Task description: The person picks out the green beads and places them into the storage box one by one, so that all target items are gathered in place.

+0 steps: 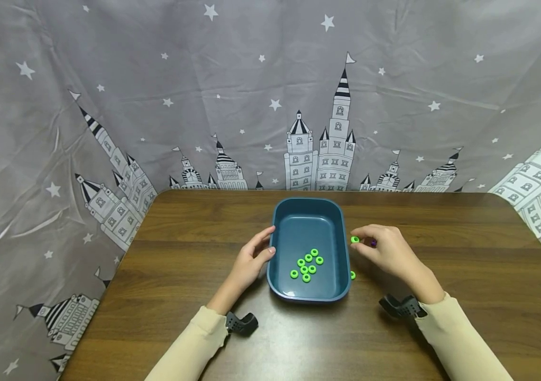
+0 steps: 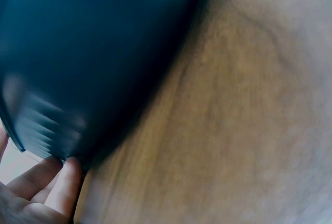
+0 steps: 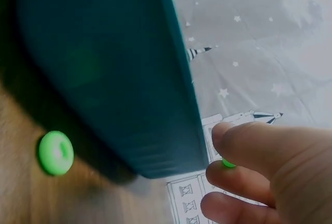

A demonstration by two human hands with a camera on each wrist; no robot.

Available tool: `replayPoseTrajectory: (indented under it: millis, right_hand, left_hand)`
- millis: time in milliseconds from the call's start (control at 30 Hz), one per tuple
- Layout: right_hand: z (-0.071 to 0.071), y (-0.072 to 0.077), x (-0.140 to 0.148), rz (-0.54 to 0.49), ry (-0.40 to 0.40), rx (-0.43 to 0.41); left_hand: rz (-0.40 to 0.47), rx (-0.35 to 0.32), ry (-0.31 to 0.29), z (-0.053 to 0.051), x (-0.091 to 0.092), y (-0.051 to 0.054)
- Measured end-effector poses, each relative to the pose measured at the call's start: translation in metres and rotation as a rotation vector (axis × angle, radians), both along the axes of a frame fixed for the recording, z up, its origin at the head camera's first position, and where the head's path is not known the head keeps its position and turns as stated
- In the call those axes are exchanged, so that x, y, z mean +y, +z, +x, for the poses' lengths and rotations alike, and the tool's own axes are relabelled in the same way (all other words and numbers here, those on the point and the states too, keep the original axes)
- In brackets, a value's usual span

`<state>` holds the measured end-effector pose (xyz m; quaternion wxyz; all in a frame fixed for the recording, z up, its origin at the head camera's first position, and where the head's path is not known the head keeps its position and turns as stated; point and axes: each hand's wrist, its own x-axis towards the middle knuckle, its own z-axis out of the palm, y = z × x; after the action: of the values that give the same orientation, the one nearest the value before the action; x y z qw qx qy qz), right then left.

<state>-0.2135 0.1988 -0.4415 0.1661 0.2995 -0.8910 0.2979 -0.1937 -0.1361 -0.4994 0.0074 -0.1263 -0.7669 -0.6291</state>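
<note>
A dark blue plastic bin [image 1: 307, 233] with rounded corners sits on the table. Several small bright green rings [image 1: 306, 278] lie scattered on its floor. My left hand [image 1: 250, 259] rests at the bin's left edge, thumb and index fingertips at the rim. In the left wrist view fingertips [image 2: 67, 182] touch the bin's outer wall. Just right of the bin, my right hand [image 1: 386, 248] pinches one green ring [image 1: 355, 239] between thumb and index finger. That ring [image 3: 229, 163] is mostly hidden by the fingers in the right wrist view.
Another green ring [image 3: 56, 153] lies on the wooden table [image 1: 194, 227] close to the bin's right wall. A small purple thing [image 1: 373, 243] shows partly behind my right hand; its kind is unclear. A grey curtain [image 1: 241, 79] with castles and stars hangs behind the table.
</note>
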Motion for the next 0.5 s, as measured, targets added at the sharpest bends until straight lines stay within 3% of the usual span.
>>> replayPoseTrajectory:
  millis: [233, 500]
  right_hand:
    - [-0.006, 0.002, -0.014, -0.028, 0.029, 0.009]
    - [-0.009, 0.006, -0.035, 0.019, 0.044, 0.017]
  left_hand:
    - [-0.007, -0.008, 0.007, 0.000, 0.000, -0.001]
    - [-0.005, -0.010, 0.008, 0.000, 0.001, 0.000]
